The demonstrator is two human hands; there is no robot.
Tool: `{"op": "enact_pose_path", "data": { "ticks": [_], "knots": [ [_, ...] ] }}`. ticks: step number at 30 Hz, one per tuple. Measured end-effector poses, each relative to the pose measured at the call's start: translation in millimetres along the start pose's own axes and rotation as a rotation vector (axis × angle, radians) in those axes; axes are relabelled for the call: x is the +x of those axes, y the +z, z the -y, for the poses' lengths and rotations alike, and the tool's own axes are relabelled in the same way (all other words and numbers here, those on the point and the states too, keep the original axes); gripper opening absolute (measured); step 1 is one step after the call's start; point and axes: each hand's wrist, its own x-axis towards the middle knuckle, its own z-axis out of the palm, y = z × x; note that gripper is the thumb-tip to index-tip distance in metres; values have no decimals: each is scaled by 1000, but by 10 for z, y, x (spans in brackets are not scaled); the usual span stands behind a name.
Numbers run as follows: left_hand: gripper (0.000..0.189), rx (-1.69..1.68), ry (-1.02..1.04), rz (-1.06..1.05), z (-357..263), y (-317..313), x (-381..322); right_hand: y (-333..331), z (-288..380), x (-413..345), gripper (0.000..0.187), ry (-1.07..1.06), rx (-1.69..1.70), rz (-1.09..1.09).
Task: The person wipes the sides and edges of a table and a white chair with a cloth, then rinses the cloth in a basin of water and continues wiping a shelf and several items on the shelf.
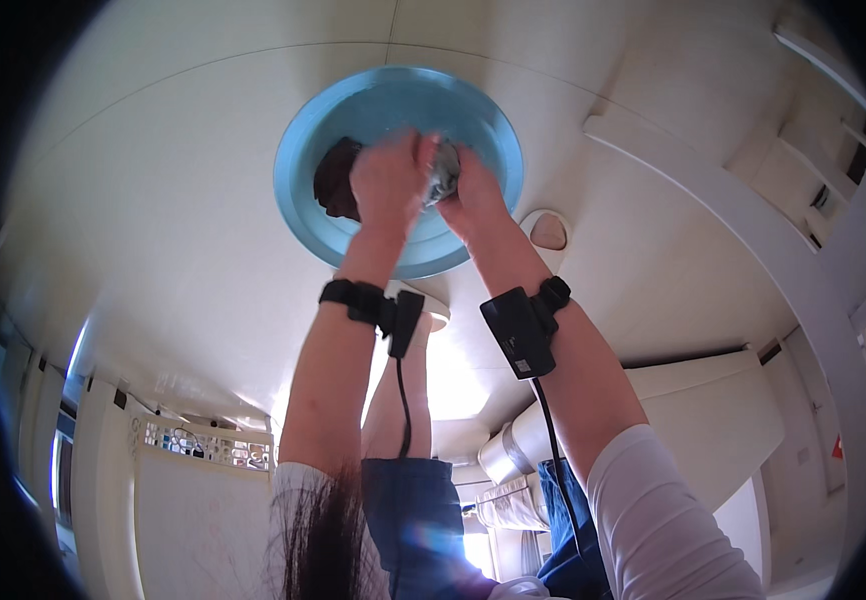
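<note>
Both hands are over a light-blue plastic basin (294, 217) that stands on the floor. A wet-looking grey cloth (444, 171) is bunched between them. My left hand (391, 180) is curled at the cloth's left side and blurred. On the other side, my right hand (481, 187) grips the same cloth. To the left of my left hand, a dark brown cloth (337, 180) lies in the basin, partly hidden by that hand. Water seems to be in the basin, though its depth cannot be told.
A slippered foot (549, 231) stands just right of the basin, and another slipper (439, 319) is below it. Black devices (519, 334) with cables are strapped to both forearms. A curved white frame (703, 180) rises at the right. A white panel (200, 510) stands lower left.
</note>
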Motion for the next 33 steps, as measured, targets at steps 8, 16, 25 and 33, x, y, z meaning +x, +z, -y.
{"op": "enact_pose_path", "data": {
  "ticks": [8, 16, 25, 33],
  "knots": [
    [23, -88, -76, 218, 429, 87, 34, 21, 7, -119, 50, -240, -617, -106],
    [23, -1135, -516, 348, -128, -405, -416, 36, 86, -283, 44, -105, -484, 146],
    [38, -1165, -581, 51, -85, -239, -481, 203, -91, -608, 36, 47, 40, 33],
    [39, -1274, -366, 273, -156, -562, -638, 186, 46, -920, 55, 262, -331, 419]
  ]
}}
